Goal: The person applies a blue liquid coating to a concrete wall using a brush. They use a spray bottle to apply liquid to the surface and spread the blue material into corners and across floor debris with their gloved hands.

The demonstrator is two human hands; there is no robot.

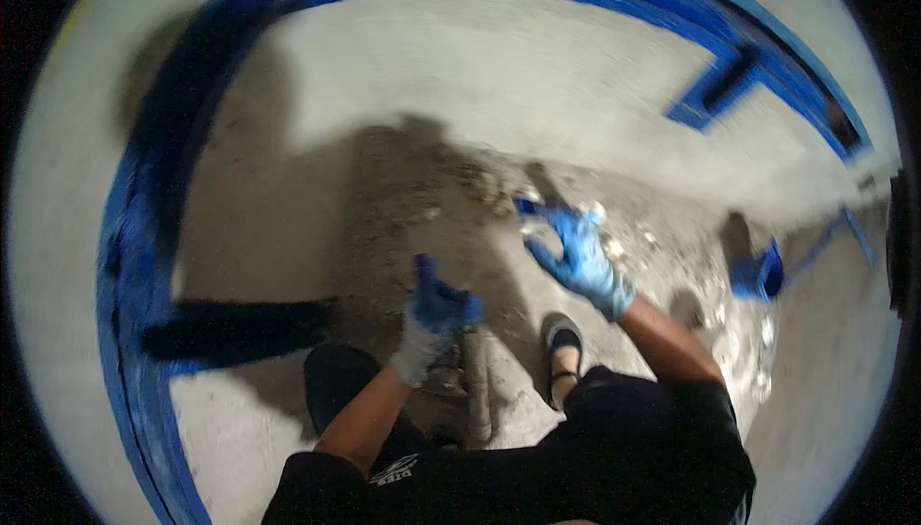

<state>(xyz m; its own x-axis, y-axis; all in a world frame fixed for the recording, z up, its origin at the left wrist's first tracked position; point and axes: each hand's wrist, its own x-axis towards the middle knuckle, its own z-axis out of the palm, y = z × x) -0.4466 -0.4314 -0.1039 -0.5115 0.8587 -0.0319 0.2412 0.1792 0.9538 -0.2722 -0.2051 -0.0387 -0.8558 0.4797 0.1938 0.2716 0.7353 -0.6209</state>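
My left hand, in a blue glove with a greyish-white cuff, is low in the middle with its thumb raised and its other fingers partly curled. Just below its fingertips runs a dusty, pipe-like cylinder; whether the fingers touch it cannot be told. My right hand, in a similar blue glove, reaches over the dusty floor with thumb and fingers spread and nothing visible between them. Beyond its fingertips lie pale rubble pieces. Motion blur softens the hands and floor.
A blue-painted frame curves along the left and top, with a blue bracket at upper right. A dark bar juts in from the left. A blue open-ended cylindrical thing stands at right near debris. My shoe rests below my right hand.
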